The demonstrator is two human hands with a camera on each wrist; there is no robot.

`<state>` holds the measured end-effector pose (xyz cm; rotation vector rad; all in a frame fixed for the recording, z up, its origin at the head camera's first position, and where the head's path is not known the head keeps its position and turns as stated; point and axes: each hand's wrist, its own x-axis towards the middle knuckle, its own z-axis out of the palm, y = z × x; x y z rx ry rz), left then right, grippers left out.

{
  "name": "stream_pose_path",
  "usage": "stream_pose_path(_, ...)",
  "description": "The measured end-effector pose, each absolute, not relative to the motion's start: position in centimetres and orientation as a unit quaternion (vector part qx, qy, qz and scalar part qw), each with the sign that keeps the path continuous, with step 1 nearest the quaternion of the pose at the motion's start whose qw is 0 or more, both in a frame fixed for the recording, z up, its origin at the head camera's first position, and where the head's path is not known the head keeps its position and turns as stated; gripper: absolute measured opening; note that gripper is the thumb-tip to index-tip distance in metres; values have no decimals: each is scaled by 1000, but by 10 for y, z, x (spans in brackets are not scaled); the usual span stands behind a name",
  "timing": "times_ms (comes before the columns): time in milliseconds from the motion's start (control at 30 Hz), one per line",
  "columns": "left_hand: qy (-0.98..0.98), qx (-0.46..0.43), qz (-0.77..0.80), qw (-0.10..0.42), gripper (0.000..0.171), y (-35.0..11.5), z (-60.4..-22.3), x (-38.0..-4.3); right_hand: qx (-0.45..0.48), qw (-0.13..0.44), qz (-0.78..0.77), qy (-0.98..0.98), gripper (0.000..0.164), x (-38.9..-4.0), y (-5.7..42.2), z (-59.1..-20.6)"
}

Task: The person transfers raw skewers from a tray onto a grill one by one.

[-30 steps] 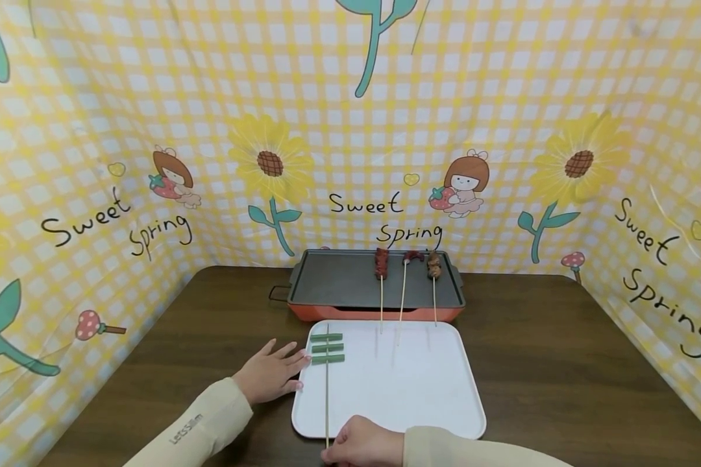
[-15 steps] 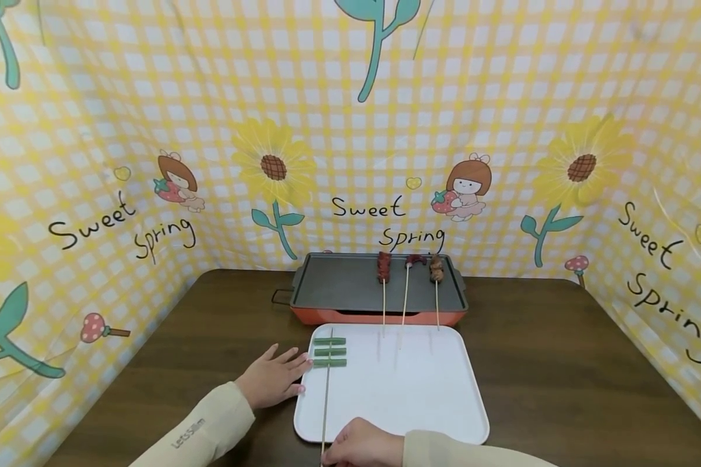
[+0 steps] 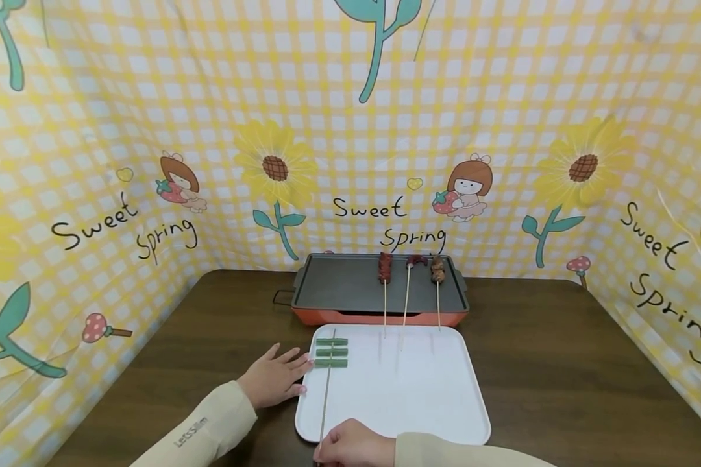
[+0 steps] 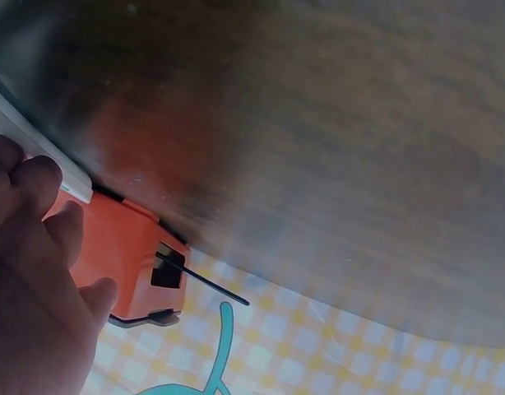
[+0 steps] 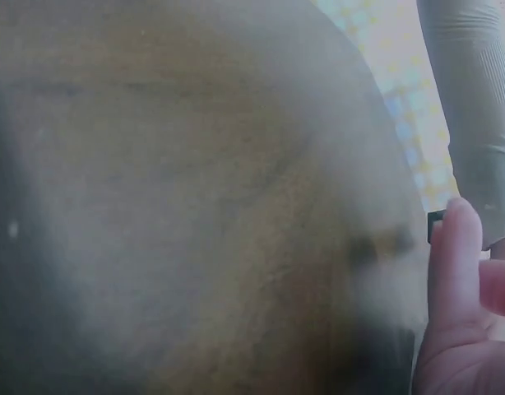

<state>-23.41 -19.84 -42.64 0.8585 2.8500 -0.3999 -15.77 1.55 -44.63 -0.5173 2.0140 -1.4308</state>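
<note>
Between thumb and fingers, my right hand (image 3: 355, 444) pinches the lower end of a thin wooden skewer (image 3: 325, 402) at the tray's front left. Three short green bean-like pieces (image 3: 332, 352) lie crosswise along its far part, one behind another, over the white tray (image 3: 409, 395). The skewer slants slightly, its near end to the left. My left hand (image 3: 271, 378) rests flat with spread fingers, fingertips at the tray's left rim. In the left wrist view, its fingers (image 4: 67, 234) show by the tray edge. The right wrist view catches only part of the right hand (image 5: 458, 304).
Behind the tray stands an orange electric griddle (image 3: 339, 279) with a dark plate. Three skewers of food lie on its right side: a red one (image 3: 385, 269), a dark curled one (image 3: 416, 260) and a brown one (image 3: 437, 269). Their sticks reach over the tray's far rim.
My right hand has shifted a little left, swinging the skewer's near end left so that it slants. The left hand stays at the rim. The head view has tilted slightly.
</note>
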Motion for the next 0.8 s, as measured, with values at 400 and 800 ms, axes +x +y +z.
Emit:
stream_pose_path(400,949,282,-125,70,54,-198,-430,-237,-62,276,-660,696,15,-148,16,-442)
stream_pose_path(800,947,288,-130,54,54,-198,-431,-235,-66,264,-658,702,16,-139,19,-428)
